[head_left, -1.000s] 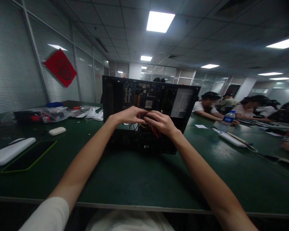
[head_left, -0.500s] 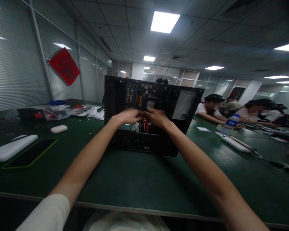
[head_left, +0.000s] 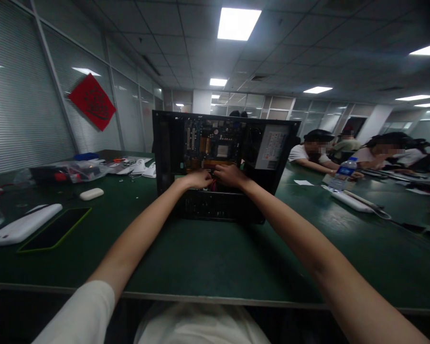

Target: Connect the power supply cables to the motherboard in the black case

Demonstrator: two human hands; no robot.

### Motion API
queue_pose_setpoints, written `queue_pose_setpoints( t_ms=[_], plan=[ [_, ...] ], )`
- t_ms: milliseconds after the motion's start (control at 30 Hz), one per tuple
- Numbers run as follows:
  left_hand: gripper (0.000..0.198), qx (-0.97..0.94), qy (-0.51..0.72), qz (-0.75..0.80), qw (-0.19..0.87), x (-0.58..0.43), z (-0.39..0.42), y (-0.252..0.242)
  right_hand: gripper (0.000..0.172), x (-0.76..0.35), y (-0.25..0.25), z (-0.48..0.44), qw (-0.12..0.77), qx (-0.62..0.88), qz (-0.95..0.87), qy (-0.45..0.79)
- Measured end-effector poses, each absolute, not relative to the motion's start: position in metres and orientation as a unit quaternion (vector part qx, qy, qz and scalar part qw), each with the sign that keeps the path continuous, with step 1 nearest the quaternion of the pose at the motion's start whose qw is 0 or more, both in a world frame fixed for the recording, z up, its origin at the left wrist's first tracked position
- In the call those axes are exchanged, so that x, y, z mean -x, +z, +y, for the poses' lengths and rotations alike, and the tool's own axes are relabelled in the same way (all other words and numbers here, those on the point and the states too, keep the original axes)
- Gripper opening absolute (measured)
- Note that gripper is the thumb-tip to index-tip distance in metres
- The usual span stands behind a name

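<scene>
Both hands have been brought lower than a second ago, and more of the motherboard [head_left: 232,138] is uncovered; the coloured cables [head_left: 215,186], earlier seen spilling over the case's lower edge, are now mostly hidden behind the fingers. Black and boxy, the computer case [head_left: 218,209] is set on the green table [head_left: 200,260] straight ahead, its open side turned toward the camera. Inside, the dark board is marked by two pale slots [head_left: 190,138] and a square metallic piece [head_left: 222,151], and the right side is taken up by a power supply [head_left: 273,145] with a printed label. Within the lower part of the opening, the left hand [head_left: 199,179] is held with its fingers curled inward, the tips near the cables. Opposite it, the right hand [head_left: 232,176] is bent over the same bundle, its back turned up and its fingertips brought close to those of the left. Whether a cable is pinched by either hand cannot be told, since the fingertips are partly hidden and dim.
</scene>
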State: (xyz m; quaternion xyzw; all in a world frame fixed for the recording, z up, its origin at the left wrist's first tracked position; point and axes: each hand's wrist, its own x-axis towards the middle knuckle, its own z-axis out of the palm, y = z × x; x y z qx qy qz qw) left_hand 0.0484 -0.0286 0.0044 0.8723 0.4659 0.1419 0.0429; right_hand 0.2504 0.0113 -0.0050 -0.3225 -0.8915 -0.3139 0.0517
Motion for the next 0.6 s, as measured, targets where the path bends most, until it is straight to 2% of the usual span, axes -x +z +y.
queue_pose_setpoints(
  t_ms=[233, 600],
  plan=[
    [0.038, -0.852, 0.182, 0.485, 0.071, -0.05, -0.017, -0.01, 0.038, -0.246, -0.008, 0.012, 0.052, 0.358, -0.887, -0.286],
    [0.044, -0.84, 0.205, 0.499, 0.046, -0.052, -0.016, -0.011, 0.032, -0.251, -0.016, 0.021, 0.101, 0.391, -0.883, -0.238]
  ],
)
